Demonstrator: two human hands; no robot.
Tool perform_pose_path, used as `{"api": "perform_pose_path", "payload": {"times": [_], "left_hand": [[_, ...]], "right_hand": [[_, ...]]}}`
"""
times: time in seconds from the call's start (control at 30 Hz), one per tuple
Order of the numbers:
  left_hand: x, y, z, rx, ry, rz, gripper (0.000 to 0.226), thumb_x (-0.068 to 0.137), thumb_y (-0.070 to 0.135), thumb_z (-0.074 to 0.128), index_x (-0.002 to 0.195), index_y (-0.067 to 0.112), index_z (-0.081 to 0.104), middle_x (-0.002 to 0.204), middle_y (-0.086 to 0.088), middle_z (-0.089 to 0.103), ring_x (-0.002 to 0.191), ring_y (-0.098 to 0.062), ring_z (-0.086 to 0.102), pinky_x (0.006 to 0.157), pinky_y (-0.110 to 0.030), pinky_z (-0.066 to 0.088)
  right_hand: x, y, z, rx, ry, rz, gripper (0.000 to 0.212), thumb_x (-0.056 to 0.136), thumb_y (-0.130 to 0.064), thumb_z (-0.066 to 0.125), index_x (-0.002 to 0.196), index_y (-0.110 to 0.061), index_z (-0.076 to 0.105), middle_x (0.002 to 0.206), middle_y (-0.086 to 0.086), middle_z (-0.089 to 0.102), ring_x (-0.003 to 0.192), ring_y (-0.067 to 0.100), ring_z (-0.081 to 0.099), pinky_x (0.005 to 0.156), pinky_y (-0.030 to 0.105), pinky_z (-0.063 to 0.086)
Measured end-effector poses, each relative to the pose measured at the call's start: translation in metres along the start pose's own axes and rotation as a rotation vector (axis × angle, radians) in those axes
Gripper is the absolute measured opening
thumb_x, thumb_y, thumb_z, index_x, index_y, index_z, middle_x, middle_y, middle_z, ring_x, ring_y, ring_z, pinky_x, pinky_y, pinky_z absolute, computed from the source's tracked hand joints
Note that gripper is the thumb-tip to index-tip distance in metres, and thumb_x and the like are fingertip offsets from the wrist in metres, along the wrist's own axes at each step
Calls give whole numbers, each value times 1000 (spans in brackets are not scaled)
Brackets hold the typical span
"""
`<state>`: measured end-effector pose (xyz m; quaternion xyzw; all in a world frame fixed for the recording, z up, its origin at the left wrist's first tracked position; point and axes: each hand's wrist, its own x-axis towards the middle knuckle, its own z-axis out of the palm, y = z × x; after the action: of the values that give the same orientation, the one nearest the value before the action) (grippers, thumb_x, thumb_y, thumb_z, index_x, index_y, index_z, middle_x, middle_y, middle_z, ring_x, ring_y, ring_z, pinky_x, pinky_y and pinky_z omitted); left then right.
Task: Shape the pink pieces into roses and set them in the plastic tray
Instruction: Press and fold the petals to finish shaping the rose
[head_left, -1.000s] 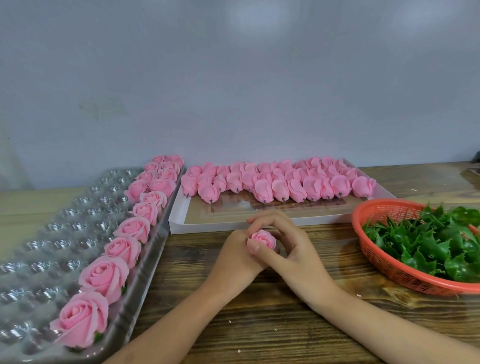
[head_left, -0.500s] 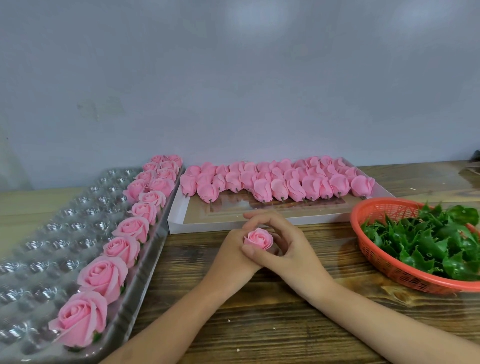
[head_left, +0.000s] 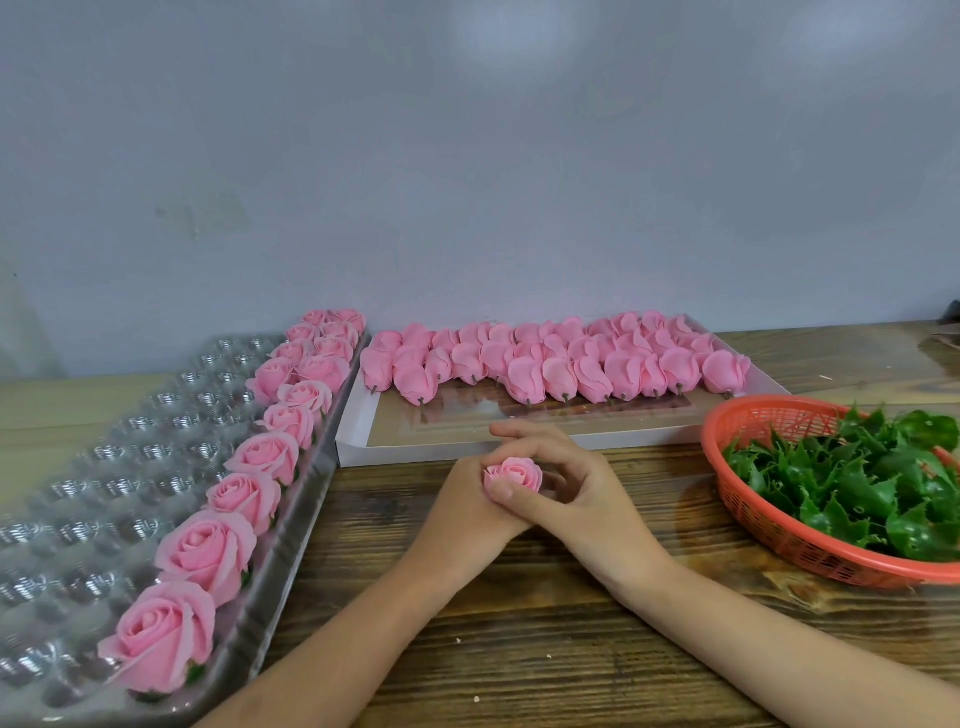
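Observation:
A small pink rose bud (head_left: 515, 474) sits between both hands above the wooden table. My left hand (head_left: 467, 506) grips it from the left and below. My right hand (head_left: 566, 483) curls around it from the right, thumb pressing its front petals. Several unshaped pink pieces (head_left: 561, 364) lie in rows on a flat white box (head_left: 467, 441) behind the hands. The clear plastic tray (head_left: 104, 467) stands at the left, with several finished pink roses (head_left: 244, 493) lined along its right columns.
An orange basket (head_left: 748, 509) of green leaf pieces (head_left: 872, 483) stands at the right. A grey wall rises close behind the table. Bare wooden tabletop (head_left: 519, 623) lies in front of the hands.
Both hands have kept working the same bud in place; the right thumb has shifted slightly on its petals. Nothing else has moved.

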<state>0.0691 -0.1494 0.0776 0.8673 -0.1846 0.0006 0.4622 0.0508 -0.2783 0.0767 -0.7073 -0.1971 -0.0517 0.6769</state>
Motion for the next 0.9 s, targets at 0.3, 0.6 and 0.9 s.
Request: {"api": "perform_pose_path", "payload": {"times": [0.3, 0.6, 0.9], "left_hand": [[-2, -1, 0, -125, 4, 56, 15, 83, 16, 69, 94, 26, 72, 91, 13, 72, 87, 3, 65, 73, -6, 47], [-4, 2, -1, -58, -12, 60, 14, 85, 23, 69, 99, 22, 71, 92, 6, 72, 87, 2, 64, 78, -16, 51], [-6, 5, -2, -14, 40, 75, 21, 86, 15, 66, 74, 33, 65, 72, 13, 65, 77, 7, 61, 63, -5, 45]], "right_hand": [[-2, -2, -1, 28, 7, -104, 13, 87, -9, 72, 99, -9, 74, 128, -4, 63, 122, 4, 57, 94, 17, 46], [-2, 0, -1, -24, 3, -80, 5, 87, -1, 69, 87, -4, 74, 122, 1, 63, 122, 7, 56, 100, 26, 46], [-1, 3, 1, -81, -60, -99, 14, 81, -7, 77, 91, -15, 71, 118, -3, 65, 127, 8, 53, 102, 22, 41]]}}
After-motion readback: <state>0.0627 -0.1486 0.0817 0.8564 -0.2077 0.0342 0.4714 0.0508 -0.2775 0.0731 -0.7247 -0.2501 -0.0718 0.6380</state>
